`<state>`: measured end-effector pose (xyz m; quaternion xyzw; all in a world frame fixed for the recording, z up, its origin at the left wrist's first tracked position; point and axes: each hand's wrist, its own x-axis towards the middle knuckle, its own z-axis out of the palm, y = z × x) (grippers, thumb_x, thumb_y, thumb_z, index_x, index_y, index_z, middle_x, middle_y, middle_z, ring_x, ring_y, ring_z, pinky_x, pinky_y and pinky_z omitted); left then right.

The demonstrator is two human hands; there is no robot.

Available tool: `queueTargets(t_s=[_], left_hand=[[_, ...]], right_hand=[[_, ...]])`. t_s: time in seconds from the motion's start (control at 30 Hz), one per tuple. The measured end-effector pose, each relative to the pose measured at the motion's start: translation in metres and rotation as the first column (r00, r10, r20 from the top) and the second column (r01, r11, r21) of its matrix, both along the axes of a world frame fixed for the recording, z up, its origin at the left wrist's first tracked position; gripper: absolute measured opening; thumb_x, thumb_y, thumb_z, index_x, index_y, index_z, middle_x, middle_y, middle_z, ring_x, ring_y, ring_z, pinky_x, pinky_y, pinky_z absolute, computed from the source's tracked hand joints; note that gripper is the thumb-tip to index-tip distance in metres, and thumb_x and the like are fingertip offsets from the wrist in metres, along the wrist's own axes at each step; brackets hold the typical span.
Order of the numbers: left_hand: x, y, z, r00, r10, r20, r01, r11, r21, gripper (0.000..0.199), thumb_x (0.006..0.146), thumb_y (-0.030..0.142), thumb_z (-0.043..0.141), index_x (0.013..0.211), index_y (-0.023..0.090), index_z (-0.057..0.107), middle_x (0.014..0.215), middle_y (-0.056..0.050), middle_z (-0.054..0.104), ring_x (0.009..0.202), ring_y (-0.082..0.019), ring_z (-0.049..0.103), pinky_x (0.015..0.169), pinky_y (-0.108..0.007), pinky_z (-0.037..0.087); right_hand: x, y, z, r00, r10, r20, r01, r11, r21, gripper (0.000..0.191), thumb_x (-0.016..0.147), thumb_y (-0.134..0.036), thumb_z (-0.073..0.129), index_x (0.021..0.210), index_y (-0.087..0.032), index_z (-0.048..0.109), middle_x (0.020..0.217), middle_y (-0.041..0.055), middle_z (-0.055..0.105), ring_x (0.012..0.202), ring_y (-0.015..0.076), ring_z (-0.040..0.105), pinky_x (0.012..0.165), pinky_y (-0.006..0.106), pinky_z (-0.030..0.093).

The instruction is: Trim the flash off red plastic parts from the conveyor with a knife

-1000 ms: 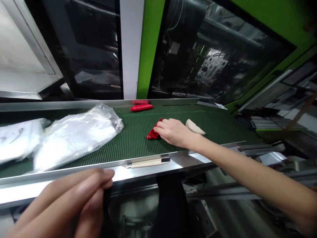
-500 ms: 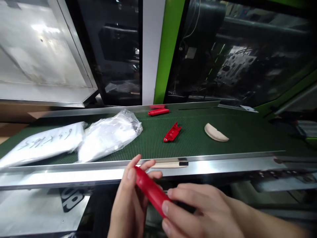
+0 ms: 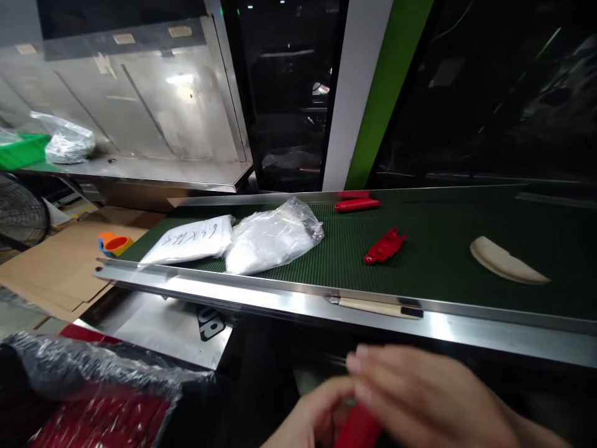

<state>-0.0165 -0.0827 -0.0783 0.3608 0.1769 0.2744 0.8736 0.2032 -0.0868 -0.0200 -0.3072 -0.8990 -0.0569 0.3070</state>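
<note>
Green conveyor belt (image 3: 438, 261) is the landmark; steel rail runs along its near edge.

On the belt, largest first: two white bagged bundles at the left end, one flat with handwriting (image 3: 191, 239), one crumpled clear-plastic bag (image 3: 275, 236) touching it on its right. Cream curved blade-shaped part (image 3: 506, 261) sits toward the right end, well apart from the rest. Red ribbed half-shell (image 3: 385, 246) is mid-belt, between bag and cream part. Red cylindrical handle (image 3: 357, 204) lies against the far rail. A cream-and-black knife-like piece (image 3: 380, 307) rests on the near rail.

Below the belt's near edge, at bottom centre: left hand (image 3: 310, 423) and right hand (image 3: 420, 401), both closed round one red plastic part (image 3: 359, 429). Right hand lies over the top, fingers curled down; left cups from underneath. Heavy motion blur, and most of the part is covered, so exact finger placement can't be read.

Handling, my read: moulded plastic, so light, stiff, smooth skin, a bit slippery on the round faces. Unlikely to break in the hands, but thin ribs or clip edges like those on the half-shell could snap if twisted. Best hold is across the long sides near the middle, thumb opposing fingers, not by the ends.

Lower left of the belt: plastic-lined bin of red parts (image 3: 97, 417).
</note>
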Motion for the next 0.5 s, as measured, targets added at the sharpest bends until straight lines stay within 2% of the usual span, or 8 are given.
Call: queueTargets(t_s=[0.07, 0.1, 0.17, 0.23, 0.3, 0.37, 0.43, 0.5], left_hand=[[0.004, -0.001, -0.010, 0.991, 0.087, 0.106, -0.089, 0.996, 0.016, 0.085, 0.078, 0.035, 0.083, 0.147, 0.032, 0.033, 0.080, -0.004, 0.067, 0.065, -0.011, 0.063, 0.057, -0.015, 0.044], [0.005, -0.001, -0.014, 0.981, 0.113, 0.155, -0.117, 0.993, 0.016, 0.085, 0.080, 0.034, 0.080, 0.148, 0.031, 0.028, 0.078, -0.004, 0.067, 0.060, -0.011, 0.062, 0.054, -0.014, 0.044], [0.005, -0.002, -0.017, 0.962, 0.147, 0.230, -0.148, 0.989, -0.013, 0.066, 0.086, 0.032, 0.072, 0.140, 0.029, 0.035, 0.076, -0.002, 0.064, 0.056, -0.012, 0.063, 0.052, -0.015, 0.048], [0.005, -0.003, -0.015, 0.955, 0.170, 0.242, -0.160, 0.985, -0.060, 0.045, 0.089, 0.029, 0.066, 0.127, 0.028, 0.042, 0.082, -0.002, 0.063, 0.059, -0.015, 0.068, 0.051, -0.017, 0.052], [0.005, -0.004, -0.006, 0.956, 0.243, 0.164, -0.228, 0.968, -0.105, 0.033, 0.091, 0.026, 0.062, 0.118, 0.027, 0.043, 0.092, -0.003, 0.064, 0.063, -0.017, 0.069, 0.051, -0.018, 0.053], [0.006, -0.005, 0.004, 0.945, 0.326, 0.034, -0.321, 0.940, -0.116, 0.025, 0.091, 0.024, 0.061, 0.109, 0.023, 0.044, 0.096, -0.002, 0.062, 0.060, -0.013, 0.066, 0.047, -0.015, 0.050], [0.005, -0.006, 0.012, 0.927, 0.371, -0.054, -0.375, 0.920, -0.111, 0.019, 0.090, 0.023, 0.061, 0.101, 0.020, 0.045, 0.091, -0.001, 0.060, 0.051, -0.008, 0.059, 0.042, -0.012, 0.044], [0.005, -0.008, 0.016, 0.922, 0.379, -0.081, -0.386, 0.917, -0.097, 0.019, 0.090, 0.024, 0.061, 0.098, 0.020, 0.045, 0.087, 0.001, 0.058, 0.045, -0.006, 0.054, 0.038, -0.011, 0.039]], right_hand=[[0.008, 0.017, -0.005, 0.998, -0.058, 0.004, 0.058, 0.998, 0.001, 0.034, 0.095, -0.010, 0.050, 0.127, -0.011, 0.059, 0.123, 0.0116, 0.066, 0.115, 0.0220, 0.062, 0.096, 0.034, 0.057], [0.011, 0.024, -0.009, 0.993, -0.112, 0.030, 0.112, 0.994, 0.009, 0.033, 0.094, -0.009, 0.051, 0.126, -0.008, 0.058, 0.122, 0.0142, 0.066, 0.115, 0.0239, 0.062, 0.095, 0.038, 0.057], [0.015, 0.035, -0.018, 0.969, -0.219, 0.119, 0.214, 0.975, 0.052, 0.031, 0.093, -0.006, 0.051, 0.123, -0.006, 0.060, 0.118, 0.0153, 0.066, 0.109, 0.0269, 0.062, 0.090, 0.043, 0.056], [0.014, 0.038, -0.028, 0.933, -0.290, 0.211, 0.272, 0.956, 0.111, 0.030, 0.092, -0.006, 0.050, 0.119, -0.005, 0.063, 0.115, 0.0158, 0.066, 0.105, 0.0295, 0.062, 0.087, 0.047, 0.055], [0.010, 0.037, -0.035, 0.906, -0.352, 0.237, 0.325, 0.934, 0.146, 0.029, 0.092, -0.010, 0.053, 0.118, -0.002, 0.063, 0.111, 0.0179, 0.065, 0.100, 0.0316, 0.060, 0.083, 0.048, 0.054], [0.007, 0.036, -0.039, 0.888, -0.391, 0.240, 0.367, 0.920, 0.138, 0.030, 0.091, -0.013, 0.057, 0.118, -0.002, 0.063, 0.102, 0.0179, 0.065, 0.090, 0.0313, 0.059, 0.073, 0.047, 0.054], [0.007, 0.035, -0.039, 0.893, -0.372, 0.252, 0.357, 0.928, 0.103, 0.029, 0.091, -0.009, 0.055, 0.118, -0.005, 0.064, 0.093, 0.0146, 0.065, 0.081, 0.0284, 0.057, 0.066, 0.044, 0.052], [0.008, 0.032, -0.037, 0.908, -0.329, 0.260, 0.323, 0.944, 0.066, 0.029, 0.090, -0.004, 0.051, 0.115, -0.009, 0.064, 0.092, 0.0120, 0.065, 0.080, 0.0264, 0.057, 0.066, 0.041, 0.051]])
